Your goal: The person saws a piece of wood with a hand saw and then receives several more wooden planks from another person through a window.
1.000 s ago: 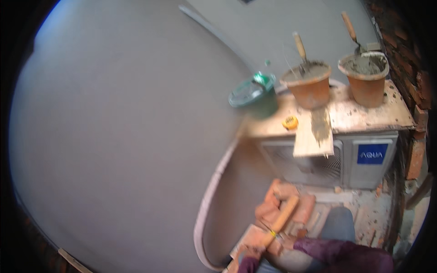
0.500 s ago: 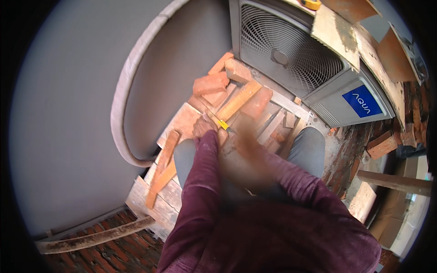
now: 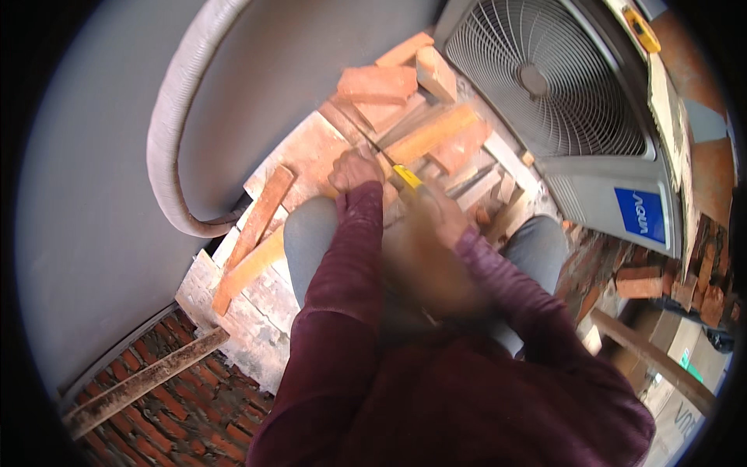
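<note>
My right hand (image 3: 445,219), partly smeared by motion, is closed on a yellow-handled tool (image 3: 407,177). A long thin dark blade runs from the tool up and left, past my left hand. My left hand (image 3: 358,169) is curled closed low over the boards, beside the blade; what its fingers grip is hidden. Just beyond lies a wooden block (image 3: 437,134) among orange bricks (image 3: 378,82). A blurred brown shape (image 3: 428,261) between my knees cannot be made out.
An outdoor air-conditioner unit (image 3: 537,86) stands at the far right, with a yellow tape measure (image 3: 642,31) on top. A wrapped pipe (image 3: 167,117) curves along the grey wall. Wood strips (image 3: 261,206) lie by my left knee; a beam (image 3: 148,381) crosses the brickwork at lower left.
The view has shifted and turned. My right hand has become clearer, and more of the tool's yellow handle and blade shows. My left hand stays closed beside it.
</note>
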Demonstrator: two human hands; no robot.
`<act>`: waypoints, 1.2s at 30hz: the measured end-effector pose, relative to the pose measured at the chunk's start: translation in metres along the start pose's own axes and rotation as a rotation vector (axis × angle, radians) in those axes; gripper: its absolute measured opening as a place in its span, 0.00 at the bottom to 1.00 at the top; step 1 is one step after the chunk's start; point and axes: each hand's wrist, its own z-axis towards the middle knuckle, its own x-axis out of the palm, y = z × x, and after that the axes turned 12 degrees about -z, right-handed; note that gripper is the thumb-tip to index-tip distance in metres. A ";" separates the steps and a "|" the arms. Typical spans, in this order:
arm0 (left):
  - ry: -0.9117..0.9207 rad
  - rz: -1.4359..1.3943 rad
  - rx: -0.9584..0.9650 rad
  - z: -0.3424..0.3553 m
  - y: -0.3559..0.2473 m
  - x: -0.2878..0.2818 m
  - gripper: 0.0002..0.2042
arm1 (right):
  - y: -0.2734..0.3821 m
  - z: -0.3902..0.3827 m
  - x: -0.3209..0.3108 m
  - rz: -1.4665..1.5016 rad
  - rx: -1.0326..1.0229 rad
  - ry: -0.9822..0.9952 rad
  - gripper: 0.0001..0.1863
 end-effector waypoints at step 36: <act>-0.928 0.138 1.259 0.078 -0.088 -0.393 0.32 | -0.025 -0.003 0.055 0.099 0.173 0.119 0.23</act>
